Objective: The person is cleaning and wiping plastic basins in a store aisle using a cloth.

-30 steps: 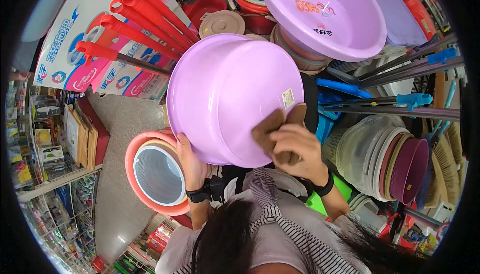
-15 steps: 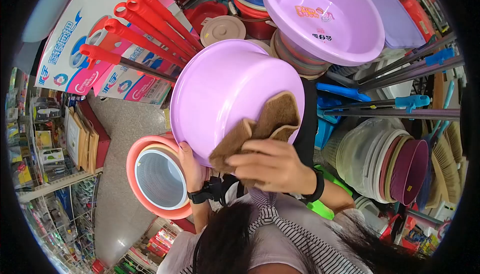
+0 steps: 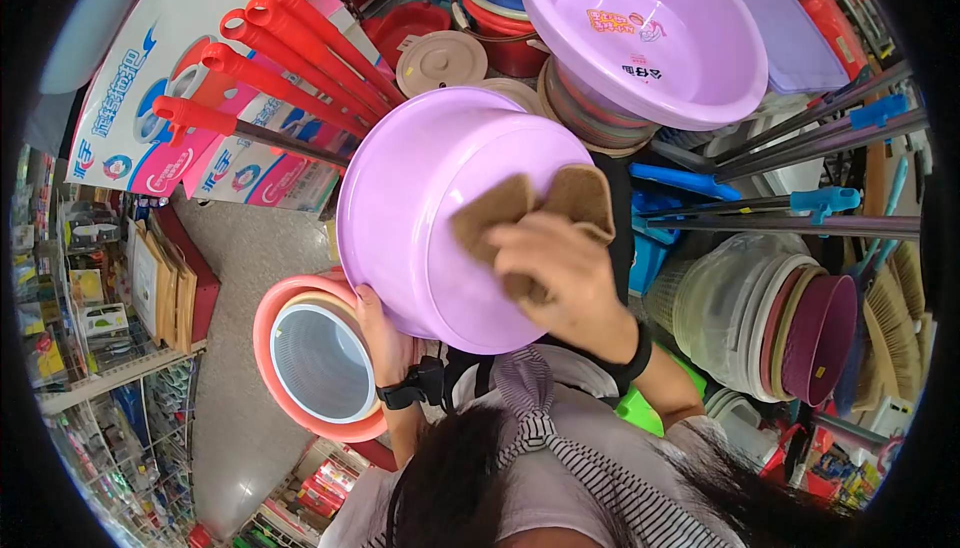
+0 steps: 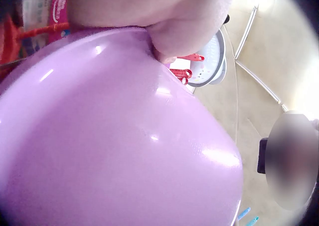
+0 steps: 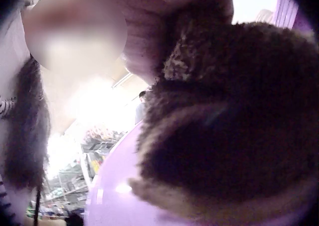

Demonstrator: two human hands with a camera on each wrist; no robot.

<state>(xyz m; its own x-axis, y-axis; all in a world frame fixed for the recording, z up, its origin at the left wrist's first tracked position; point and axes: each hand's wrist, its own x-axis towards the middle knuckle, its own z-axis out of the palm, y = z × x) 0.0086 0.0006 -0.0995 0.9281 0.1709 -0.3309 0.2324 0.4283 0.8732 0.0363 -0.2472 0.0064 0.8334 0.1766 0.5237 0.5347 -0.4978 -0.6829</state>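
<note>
A purple plastic basin (image 3: 400,218) is tilted in front of the person, its outer side and base facing up. At its lower left edge, my left hand (image 3: 378,333) grips the rim; the fingers behind it are hidden. The left wrist view shows the thumb side of that hand (image 4: 184,21) along the rim. A folded brown cloth (image 3: 580,198) lies against the basin's base. Slightly blurred, my right hand (image 3: 565,278) holds it bunched under curled fingers. Up close in the right wrist view, the fuzzy cloth (image 5: 239,86) covers much of the basin.
Another purple basin (image 3: 690,68) sits on a stack behind. Red-handled mops (image 3: 290,58) lean by a printed box at left. An orange tub (image 3: 265,348) with a grey basket (image 3: 320,358) inside stands left. Stacked baskets (image 3: 820,338) and blue-clipped poles (image 3: 825,203) crowd the right.
The right hand swept the cloth left and down across the basin's base, then back up and right. The basin tilted slightly in the left hand, which keeps its hold at the rim.
</note>
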